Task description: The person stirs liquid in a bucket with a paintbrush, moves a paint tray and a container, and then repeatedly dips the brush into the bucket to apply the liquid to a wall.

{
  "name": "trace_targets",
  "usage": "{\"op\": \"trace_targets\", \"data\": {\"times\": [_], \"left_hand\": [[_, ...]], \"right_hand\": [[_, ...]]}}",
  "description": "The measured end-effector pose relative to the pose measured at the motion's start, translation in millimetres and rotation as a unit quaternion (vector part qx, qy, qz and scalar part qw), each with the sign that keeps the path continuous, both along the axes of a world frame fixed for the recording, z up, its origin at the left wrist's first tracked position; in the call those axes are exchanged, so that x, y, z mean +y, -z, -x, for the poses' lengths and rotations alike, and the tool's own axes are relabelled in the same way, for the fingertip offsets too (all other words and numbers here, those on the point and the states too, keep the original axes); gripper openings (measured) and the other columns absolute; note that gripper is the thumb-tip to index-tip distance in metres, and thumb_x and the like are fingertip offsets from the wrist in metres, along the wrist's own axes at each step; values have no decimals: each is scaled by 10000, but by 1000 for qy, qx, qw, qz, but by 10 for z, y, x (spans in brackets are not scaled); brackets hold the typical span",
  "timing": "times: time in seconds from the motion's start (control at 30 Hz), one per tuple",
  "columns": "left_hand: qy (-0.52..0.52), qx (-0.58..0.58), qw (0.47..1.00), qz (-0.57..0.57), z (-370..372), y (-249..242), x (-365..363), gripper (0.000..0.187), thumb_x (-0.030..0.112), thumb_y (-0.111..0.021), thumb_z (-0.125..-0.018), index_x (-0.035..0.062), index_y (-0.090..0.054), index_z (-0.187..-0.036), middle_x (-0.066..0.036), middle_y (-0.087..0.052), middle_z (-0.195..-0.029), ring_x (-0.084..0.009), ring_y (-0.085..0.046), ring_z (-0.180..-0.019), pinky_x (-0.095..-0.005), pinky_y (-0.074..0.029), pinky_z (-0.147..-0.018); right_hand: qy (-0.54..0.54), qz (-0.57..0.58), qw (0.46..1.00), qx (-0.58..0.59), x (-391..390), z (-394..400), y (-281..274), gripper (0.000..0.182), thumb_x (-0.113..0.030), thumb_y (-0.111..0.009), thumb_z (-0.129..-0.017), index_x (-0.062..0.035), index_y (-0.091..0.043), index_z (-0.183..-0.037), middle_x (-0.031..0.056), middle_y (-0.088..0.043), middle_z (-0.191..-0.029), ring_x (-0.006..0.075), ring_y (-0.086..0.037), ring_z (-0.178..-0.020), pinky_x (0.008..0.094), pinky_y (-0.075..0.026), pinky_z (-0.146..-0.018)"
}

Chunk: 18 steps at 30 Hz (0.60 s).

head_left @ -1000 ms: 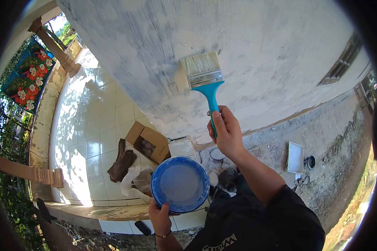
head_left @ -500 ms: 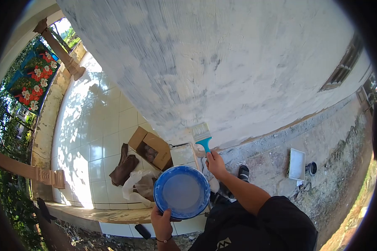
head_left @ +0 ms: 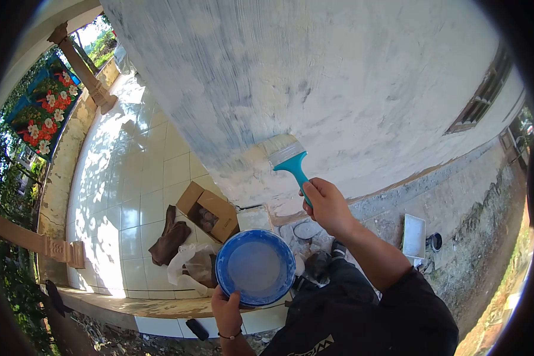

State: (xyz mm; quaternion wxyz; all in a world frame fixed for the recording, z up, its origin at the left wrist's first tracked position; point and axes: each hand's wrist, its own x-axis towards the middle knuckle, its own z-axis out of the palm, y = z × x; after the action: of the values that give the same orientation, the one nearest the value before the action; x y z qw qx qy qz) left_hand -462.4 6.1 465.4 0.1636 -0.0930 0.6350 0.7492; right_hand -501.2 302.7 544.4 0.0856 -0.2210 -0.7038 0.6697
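My right hand (head_left: 326,204) grips the turquoise handle of a wide paintbrush (head_left: 292,160), whose pale bristles rest against the wall (head_left: 350,89). The wall has uneven white paint with greyish streaks. My left hand (head_left: 226,308) holds the near rim of a round blue container (head_left: 219,270), thumb over the edge. Whitish liquid (head_left: 254,266) lies inside it. The container is below and to the left of the brush.
An open cardboard box (head_left: 223,216), a brown bundle (head_left: 171,240) and a plastic bag (head_left: 187,264) sit on the tiled floor (head_left: 139,207). At right, a white tray (head_left: 414,236) lies on rough ground beside a black pot (head_left: 435,241). A barred window (head_left: 483,98) is in the wall.
My right hand and the brush have moved up along the wall, away from its base. The container in my left hand has shifted only slightly.
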Motion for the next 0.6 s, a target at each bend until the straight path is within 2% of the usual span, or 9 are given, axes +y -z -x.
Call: {"op": "trace_targets", "data": {"times": [0.07, 0.13, 0.17, 0.23, 0.27, 0.33, 0.5, 0.57, 0.6], "left_hand": [[3, -29, 999, -14, -11, -152, 59, 266, -20, -514, -799, -64, -550, -1059, -119, -638, -938, -152, -637, -702, -275, -578, -581], [5, -14, 1000, -8, -8, -11, 21, 276, -11, -511, -796, -67, -543, -1064, -122, -635, -932, -177, -647, -681, -302, -589, -545], [12, 2, 1000, -3, -20, 39, 7, 287, -1, -509, -793, -71, -536, -1070, -125, -631, -926, -202, -656, -659, -330, -600, -509], [15, -3, 1000, 1, -36, 4, 26, 289, -3, -509, -793, -70, -535, -1073, -126, -631, -933, -201, -656, -665, -332, -601, -514], [17, -9, 1000, 2, -35, -12, 33, 291, -5, -510, -792, -68, -533, -1075, -128, -630, -940, -200, -657, -672, -334, -603, -519], [12, 2, 1000, 8, -42, 50, 6, 287, -6, -506, -796, -68, -532, -1075, -128, -630, -940, -202, -658, -670, -334, -602, -516], [-1, 23, 1000, 19, -70, 118, -23, 284, -8, -499, -801, -71, -530, -1076, -132, -628, -936, -211, -659, -653, -335, -600, -499], [10, -22, 1000, 9, -86, 24, -5, 277, -26, -509, -809, -64, -555, -1080, -118, -644, -980, -157, -625, -829, -271, -511, -770], [12, -20, 1000, 7, -88, -19, 14, 277, -26, -509, -809, -64, -555, -1080, -118, -644, -980, -157, -625, -829, -271, -511, -770]], "right_hand": [[2, 0, 998, 55, -145, -94, 230, 251, -224, -414, -991, -17, -513, -889, 1, -465, -591, 59, -379, -464, 228, -312, -421], [6, -19, 990, 140, -175, -16, 521, 265, -254, -405, -1006, -36, -492, -884, -4, -455, -589, 59, -383, -475, 230, -320, -445], [7, -18, 990, 139, -171, 74, 685, 265, -254, -405, -1006, -36, -492, -884, -4, -455, -589, 59, -383, -475, 230, -320, -445], [34, 75, 987, 141, -132, 308, 1011, 257, -247, -402, -1010, -41, -487, -882, -7, -446, -593, 59, -385, -487, 226, -313, -453], [36, 41, 986, 158, -88, 378, 1240, 241, -222, -419, -1004, -38, -491, -866, -8, -448, -619, 67, -411, -533, 238, -350, -490], [41, 51, 984, 164, -46, 472, 1578, 242, -226, -420, -1004, -39, -488, -867, -9, -444, -615, 66, -403, -530, 239, -346, -487], [49, 41, 986, 156, 34, 458, 2001, 249, -236, -419, -1005, -41, -489, -868, -14, -426, -600, 65, -385, -520, 241, -334, -480], [58, 40, 991, 112, 29, 371, 2143, 261, -244, -408, -1007, -54, -486, -845, -12, -443, -603, 59, -405, -519, 227, -334, -474], [59, 39, 991, 115, 17, 298, 2187, 261, -244, -408, -1007, -54, -486, -845, -12, -443, -603, 59, -405, -519, 227, -334, -474]]}}
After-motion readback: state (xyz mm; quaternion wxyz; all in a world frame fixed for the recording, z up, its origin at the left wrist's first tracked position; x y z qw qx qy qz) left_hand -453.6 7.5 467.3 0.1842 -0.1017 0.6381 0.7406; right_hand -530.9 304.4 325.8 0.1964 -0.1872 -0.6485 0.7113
